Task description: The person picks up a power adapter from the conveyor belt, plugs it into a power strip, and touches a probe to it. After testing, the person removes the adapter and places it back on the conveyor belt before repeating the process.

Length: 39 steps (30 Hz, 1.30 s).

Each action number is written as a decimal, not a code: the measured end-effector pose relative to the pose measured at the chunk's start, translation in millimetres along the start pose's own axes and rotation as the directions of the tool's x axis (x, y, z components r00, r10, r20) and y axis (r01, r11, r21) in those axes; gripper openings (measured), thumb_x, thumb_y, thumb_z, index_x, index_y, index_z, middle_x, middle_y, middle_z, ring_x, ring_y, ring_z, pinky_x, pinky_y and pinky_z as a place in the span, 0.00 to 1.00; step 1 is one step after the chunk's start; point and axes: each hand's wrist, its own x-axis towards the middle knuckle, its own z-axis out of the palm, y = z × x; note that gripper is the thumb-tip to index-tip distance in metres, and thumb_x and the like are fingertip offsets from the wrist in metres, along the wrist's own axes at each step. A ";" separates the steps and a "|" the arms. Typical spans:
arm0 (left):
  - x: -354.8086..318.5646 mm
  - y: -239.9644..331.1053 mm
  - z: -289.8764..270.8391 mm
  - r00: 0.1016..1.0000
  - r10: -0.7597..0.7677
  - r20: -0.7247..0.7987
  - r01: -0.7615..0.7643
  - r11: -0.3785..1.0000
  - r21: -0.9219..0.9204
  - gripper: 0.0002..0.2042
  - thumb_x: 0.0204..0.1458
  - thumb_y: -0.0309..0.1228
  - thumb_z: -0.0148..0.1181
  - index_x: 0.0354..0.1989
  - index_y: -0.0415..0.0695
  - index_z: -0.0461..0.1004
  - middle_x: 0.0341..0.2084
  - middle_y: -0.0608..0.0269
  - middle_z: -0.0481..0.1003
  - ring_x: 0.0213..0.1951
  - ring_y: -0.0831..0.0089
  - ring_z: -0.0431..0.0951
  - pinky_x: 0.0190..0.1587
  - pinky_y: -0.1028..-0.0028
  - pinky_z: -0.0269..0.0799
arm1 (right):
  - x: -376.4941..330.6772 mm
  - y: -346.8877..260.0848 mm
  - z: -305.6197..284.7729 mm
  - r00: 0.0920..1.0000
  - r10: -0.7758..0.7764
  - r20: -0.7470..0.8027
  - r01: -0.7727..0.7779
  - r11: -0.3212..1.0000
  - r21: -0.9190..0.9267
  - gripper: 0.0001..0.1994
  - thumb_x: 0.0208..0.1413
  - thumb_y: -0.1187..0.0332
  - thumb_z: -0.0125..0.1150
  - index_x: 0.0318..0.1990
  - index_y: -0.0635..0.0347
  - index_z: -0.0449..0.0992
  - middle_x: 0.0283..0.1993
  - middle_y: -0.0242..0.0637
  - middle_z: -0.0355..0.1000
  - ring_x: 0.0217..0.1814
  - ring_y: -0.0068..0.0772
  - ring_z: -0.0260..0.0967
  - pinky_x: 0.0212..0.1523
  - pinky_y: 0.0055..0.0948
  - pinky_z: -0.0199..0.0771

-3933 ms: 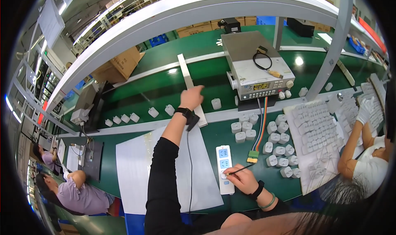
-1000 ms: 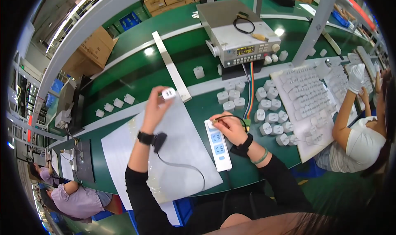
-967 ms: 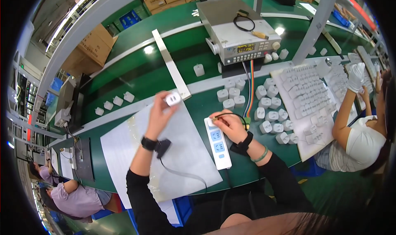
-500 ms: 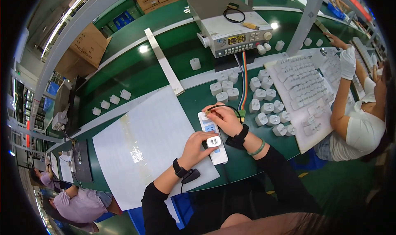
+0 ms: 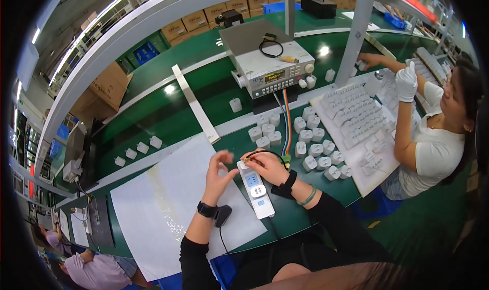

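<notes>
A white power strip (image 5: pixel 263 209) with blue sockets lies on the green bench in front of me. One white charger (image 5: pixel 258 191) with two ports sits plugged into it, touched by neither hand. Left of the strip, my left hand (image 5: pixel 218 174) is raised with thumb and fingers apart, holding nothing. My right hand (image 5: pixel 267 167) pinches the plug end of a black cable (image 5: pixel 275 154) at the strip's far end. Its fingers hide most of the plug and what lies beneath. The cable loops back toward a small green connector board (image 5: pixel 286 159) with rainbow ribbon wires (image 5: pixel 287 124).
Several white chargers (image 5: pixel 316 150) stand right of the strip, beside a white tray (image 5: pixel 374 179) of more chargers. A grey test instrument (image 5: pixel 272 66) stands behind. White sheeting (image 5: pixel 137 198) covers the left bench. A co-worker (image 5: pixel 433 127) sits at the right, one hand gloved.
My left hand has let go of the charger and lifted away to the far left. My right hand stays at the strip's far end. The whole view has shifted slightly.
</notes>
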 end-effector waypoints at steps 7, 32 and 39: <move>14.0 -39.3 12.8 0.945 -0.164 0.284 0.153 0.986 0.060 0.20 0.44 0.29 0.66 0.48 0.41 0.73 0.42 0.61 0.75 0.46 0.69 0.73 0.49 0.73 0.67 | 14.6 -22.7 -13.2 0.983 -0.168 -0.073 0.161 0.983 -0.093 0.08 0.54 0.72 0.55 0.38 0.66 0.74 0.39 0.42 0.73 0.38 0.40 0.68 0.40 0.30 0.68; 133.3 1.7 -14.7 0.981 0.190 0.029 -0.162 0.734 0.660 0.26 0.46 0.27 0.61 0.57 0.45 0.65 0.38 0.52 0.73 0.41 0.59 0.75 0.45 0.68 0.71 | -59.4 -43.3 -14.7 0.987 0.064 0.147 -0.050 0.994 -0.097 0.07 0.52 0.69 0.61 0.39 0.57 0.76 0.33 0.36 0.70 0.29 0.33 0.71 0.29 0.25 0.70; 200.0 -66.0 -16.7 0.987 -0.148 0.060 0.004 0.400 0.916 0.24 0.44 0.36 0.63 0.51 0.42 0.69 0.40 0.52 0.75 0.44 0.56 0.75 0.47 0.62 0.70 | -58.6 -43.1 -11.2 0.979 0.044 0.197 -0.032 0.998 -0.060 0.08 0.51 0.70 0.61 0.40 0.56 0.76 0.33 0.36 0.70 0.28 0.35 0.71 0.29 0.26 0.70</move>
